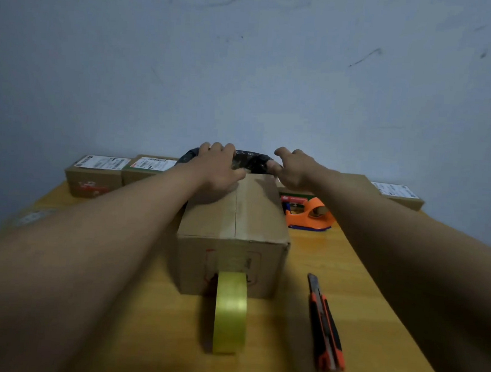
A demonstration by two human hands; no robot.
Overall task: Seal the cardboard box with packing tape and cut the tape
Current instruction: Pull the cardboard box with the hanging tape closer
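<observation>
The left hand (220, 169) lies flat and open at the far end of the cardboard box (233, 234), in the middle of the frame, with its fingers curled over the far edge. The right hand (290, 168) is just beside it, also open, with the fingertips touching a black plastic bag (252, 160) behind the box. Neither hand grips anything firmly.

The box stands in the center of the yellow table (362, 281), its top flaps closed, and a strip of tape seems to run along the seam and down the near face. This strip ends at the yellow tape roll (231, 312), which stands on edge below the box. The box looks light but stiff, so pressing on the flaps near the seam is probably safe. The tape is thin and sticky; it is better to hold the roll by its sides. The utility knife (326, 322) lies at lower right, well apart from both hands.
</observation>
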